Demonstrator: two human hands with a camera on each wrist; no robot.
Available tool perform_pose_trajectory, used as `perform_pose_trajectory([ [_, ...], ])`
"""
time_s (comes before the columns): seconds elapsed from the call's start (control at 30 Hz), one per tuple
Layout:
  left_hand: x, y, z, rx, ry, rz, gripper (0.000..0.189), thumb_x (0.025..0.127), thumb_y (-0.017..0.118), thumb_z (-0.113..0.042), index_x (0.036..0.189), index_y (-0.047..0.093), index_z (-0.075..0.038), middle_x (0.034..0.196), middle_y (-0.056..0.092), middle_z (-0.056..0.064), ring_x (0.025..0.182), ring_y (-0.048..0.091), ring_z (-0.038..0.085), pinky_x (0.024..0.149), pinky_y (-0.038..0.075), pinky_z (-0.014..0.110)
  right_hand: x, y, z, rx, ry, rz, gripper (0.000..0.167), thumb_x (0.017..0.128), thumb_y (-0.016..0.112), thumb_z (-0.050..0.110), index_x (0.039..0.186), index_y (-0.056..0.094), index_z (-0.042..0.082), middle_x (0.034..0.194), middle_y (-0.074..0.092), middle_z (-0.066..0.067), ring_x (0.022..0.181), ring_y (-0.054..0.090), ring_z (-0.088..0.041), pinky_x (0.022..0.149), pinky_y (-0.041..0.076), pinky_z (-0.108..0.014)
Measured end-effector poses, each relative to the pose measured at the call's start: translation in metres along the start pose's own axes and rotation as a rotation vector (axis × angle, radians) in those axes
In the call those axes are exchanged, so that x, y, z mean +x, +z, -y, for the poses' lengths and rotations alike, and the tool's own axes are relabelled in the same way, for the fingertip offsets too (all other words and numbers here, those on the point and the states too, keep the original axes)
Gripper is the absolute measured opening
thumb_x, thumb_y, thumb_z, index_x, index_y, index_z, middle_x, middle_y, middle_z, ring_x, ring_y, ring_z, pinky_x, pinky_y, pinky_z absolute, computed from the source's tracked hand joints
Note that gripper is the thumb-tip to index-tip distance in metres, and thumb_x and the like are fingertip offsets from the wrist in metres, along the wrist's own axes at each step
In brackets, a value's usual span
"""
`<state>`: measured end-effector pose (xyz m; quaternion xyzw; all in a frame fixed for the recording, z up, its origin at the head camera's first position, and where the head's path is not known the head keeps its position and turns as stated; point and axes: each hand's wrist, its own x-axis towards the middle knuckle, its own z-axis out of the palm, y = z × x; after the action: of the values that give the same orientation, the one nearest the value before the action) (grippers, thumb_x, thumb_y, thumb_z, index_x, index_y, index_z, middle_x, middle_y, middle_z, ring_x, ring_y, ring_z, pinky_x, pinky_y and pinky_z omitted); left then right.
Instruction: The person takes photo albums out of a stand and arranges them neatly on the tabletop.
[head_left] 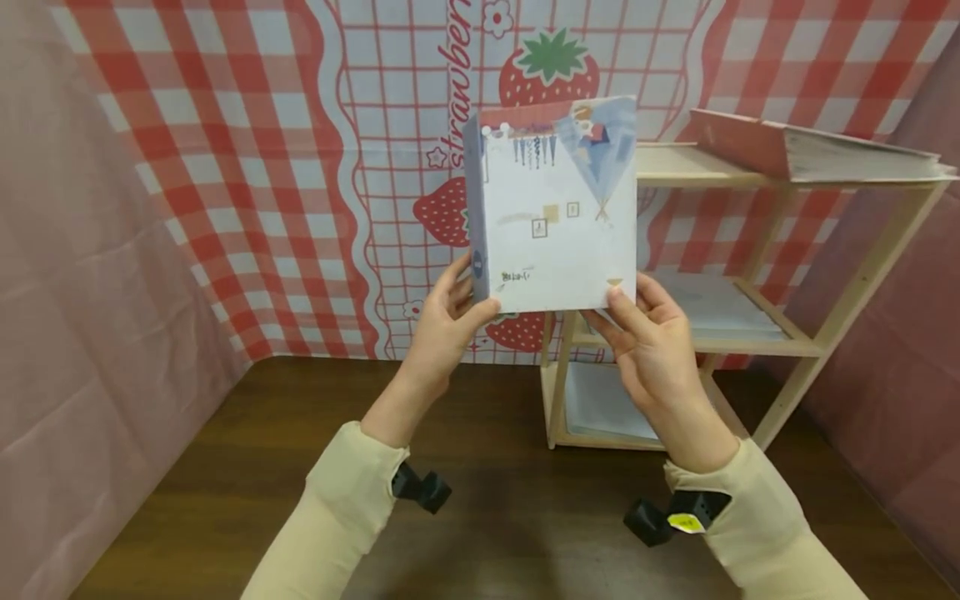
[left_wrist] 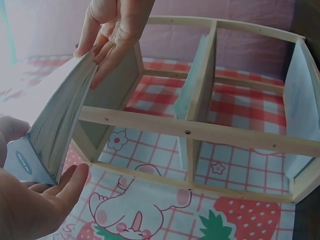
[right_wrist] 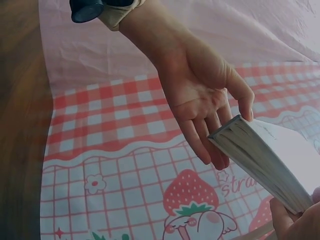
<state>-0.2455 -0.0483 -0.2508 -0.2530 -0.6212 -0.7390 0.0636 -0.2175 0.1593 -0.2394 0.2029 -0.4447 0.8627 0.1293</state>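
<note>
Book point(head_left: 558, 242): sm. print point(head_left: 516, 277), I can't read
L hand point(head_left: 444, 325): grips btm-L corner
R hand point(head_left: 658, 346): pinches btm-R corner
Backdrop point(head_left: 401, 108): "strawber", cut off

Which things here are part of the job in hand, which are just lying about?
Part of the job:
book, held up by both hands
left hand
right hand

Just lying about, as far as I can tell:
wooden shelf, untouched
red book on its top
strawberry cloth
dark table

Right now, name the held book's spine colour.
The spine is greyish blue, with a darker blue oval low down; the head view shows it best.
</note>
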Motion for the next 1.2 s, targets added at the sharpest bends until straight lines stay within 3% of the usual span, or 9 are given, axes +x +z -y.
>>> perform_pose_trajectory([
  [0.53,-0.009,-0.012,0.014,-0.056,-0.019,-0.052,0.066,0.082,0.053,-0.006,0.142,0.025,-0.011,0.135,0.045,0.01,0.117,0.047,0.026,0.096,0.037,0.037,-0.011,0.001,-0.019,-0.034,0.037,-0.023,0.021,0.088,0.053,0.0,0.107,0.06,0.006,0.096,0.063,-0.005,0.088,0.063,-0.012,0.082,0.051,-0.03],
  [0.73,-0.012,-0.015,0.018,-0.102,-0.021,-0.059,0.067,0.082,0.053,-0.004,0.142,0.024,-0.01,0.134,0.045,0.012,0.117,0.046,0.03,0.091,0.042,0.033,-0.014,0.002,-0.024,-0.043,0.057,-0.034,0.02,0.088,0.053,0.0,0.106,0.06,0.008,0.096,0.062,-0.004,0.089,0.063,-0.012,0.081,0.051,-0.028],
  [1.0,-0.018,-0.02,0.024,-0.154,-0.05,-0.096,0.064,0.083,0.051,-0.001,0.141,0.025,-0.009,0.132,0.044,0.015,0.102,0.054,0.015,0.083,0.046,0.026,-0.016,0.001,-0.031,-0.049,0.092,-0.035,0.021,0.088,0.053,0.001,0.105,0.061,0.01,0.095,0.062,-0.004,0.088,0.063,-0.011,0.081,0.051,-0.028],
  [1.2,-0.02,-0.023,0.027,-0.173,-0.071,-0.104,0.063,0.083,0.051,-0.001,0.141,0.026,-0.01,0.13,0.044,0.015,0.1,0.054,0.014,0.082,0.046,0.024,-0.016,0.0,-0.036,-0.062,0.099,-0.031,0.022,0.089,0.052,0.0,0.107,0.06,0.01,0.098,0.062,-0.003,0.09,0.063,-0.011,0.083,0.05,-0.028],
])
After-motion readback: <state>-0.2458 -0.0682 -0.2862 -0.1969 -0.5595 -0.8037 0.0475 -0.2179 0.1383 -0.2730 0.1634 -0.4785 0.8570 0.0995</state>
